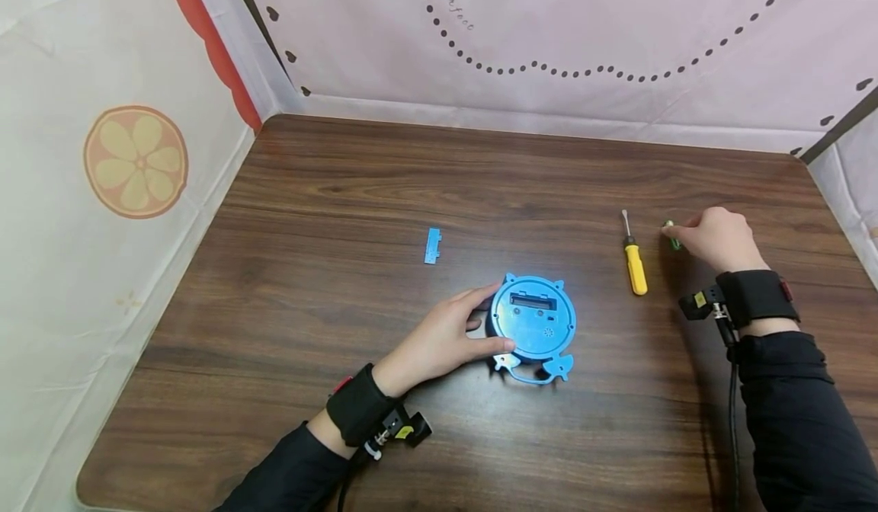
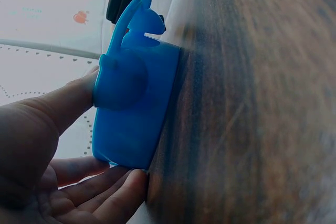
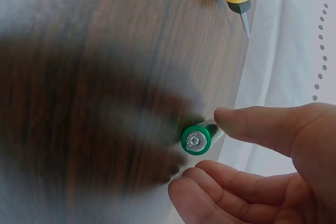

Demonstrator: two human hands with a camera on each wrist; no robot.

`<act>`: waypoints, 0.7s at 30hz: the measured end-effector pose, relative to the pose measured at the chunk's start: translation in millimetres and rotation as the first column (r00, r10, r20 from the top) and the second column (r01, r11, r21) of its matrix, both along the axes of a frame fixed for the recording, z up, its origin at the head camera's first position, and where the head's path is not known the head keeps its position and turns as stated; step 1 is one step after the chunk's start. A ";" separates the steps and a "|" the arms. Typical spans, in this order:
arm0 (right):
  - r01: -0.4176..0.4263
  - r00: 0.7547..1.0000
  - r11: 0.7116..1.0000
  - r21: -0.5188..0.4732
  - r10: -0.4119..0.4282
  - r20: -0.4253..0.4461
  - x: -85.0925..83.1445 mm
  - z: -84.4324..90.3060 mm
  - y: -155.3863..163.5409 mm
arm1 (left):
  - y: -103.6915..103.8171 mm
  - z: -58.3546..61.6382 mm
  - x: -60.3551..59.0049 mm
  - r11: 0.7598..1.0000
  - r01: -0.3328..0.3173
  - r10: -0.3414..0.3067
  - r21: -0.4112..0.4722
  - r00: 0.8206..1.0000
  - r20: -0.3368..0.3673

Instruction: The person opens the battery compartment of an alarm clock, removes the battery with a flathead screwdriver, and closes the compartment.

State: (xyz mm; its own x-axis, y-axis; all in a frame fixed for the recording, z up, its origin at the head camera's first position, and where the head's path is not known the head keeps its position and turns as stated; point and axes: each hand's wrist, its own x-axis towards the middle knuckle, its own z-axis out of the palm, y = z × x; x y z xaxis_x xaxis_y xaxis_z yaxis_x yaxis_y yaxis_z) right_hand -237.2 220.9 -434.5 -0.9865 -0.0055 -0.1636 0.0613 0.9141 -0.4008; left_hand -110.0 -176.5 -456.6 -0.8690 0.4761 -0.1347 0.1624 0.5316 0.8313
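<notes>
A round blue clock-like device (image 1: 542,321) with small ears, a handle-like loop and a dark rectangular slot lies on the wooden table. My left hand (image 1: 456,333) grips its left side, thumb on the upper face and fingers round the edge. In the left wrist view the blue casing (image 2: 136,114) stands between thumb and fingers. At the right, my right hand (image 1: 716,238) pinches a green battery (image 1: 672,236) close to the tabletop. The right wrist view shows the thumb against the battery (image 3: 196,140), its round end facing the camera and the other fingers curled beside it.
A small blue battery cover (image 1: 432,246) lies behind the device, to its left. The yellow screwdriver (image 1: 635,264) rests between device and right hand, tip pointing away. White printed cloth (image 1: 535,100) hangs along the table's back and left side.
</notes>
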 end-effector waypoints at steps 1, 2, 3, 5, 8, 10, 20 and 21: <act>-0.002 1.000 1.000 0.001 0.002 -0.001 0.2 -0.3 0.7 | 0.0 -0.2 0.0 1.000 -0.001 0.001 0.001 1.000 0.001; -0.003 1.000 1.000 0.000 0.003 -0.004 0.4 -0.4 1.2 | -0.1 -0.3 0.0 1.000 -0.001 0.001 0.002 1.000 0.001; -0.004 1.000 1.000 -0.001 0.004 -0.010 0.3 -0.4 1.5 | -0.1 -0.5 -0.1 1.000 -0.001 0.001 0.002 1.000 0.002; -0.007 1.000 1.000 0.000 0.007 -0.024 0.2 0.1 1.2 | -0.1 -0.7 -0.4 1.000 -0.002 0.002 0.002 1.000 0.000; -0.010 0.999 1.000 -0.006 0.010 -0.042 0.1 2.4 -0.9 | -0.1 -0.9 -0.8 1.000 -0.003 0.003 0.003 1.000 -0.005; -0.009 0.999 1.000 -0.013 0.009 -0.052 0.7 4.1 -2.4 | -0.1 -1.1 -0.7 1.000 -0.003 0.003 0.005 1.000 -0.009; -0.101 0.984 0.991 -0.093 0.086 -0.155 8.7 29.4 -35.7 | -1.4 -0.5 0.3 1.000 0.007 -0.007 0.000 1.000 -0.019; -0.131 0.977 0.987 -0.095 0.113 -0.178 9.2 36.4 -45.2 | -1.5 -0.3 0.3 1.000 0.006 -0.006 0.003 1.000 -0.021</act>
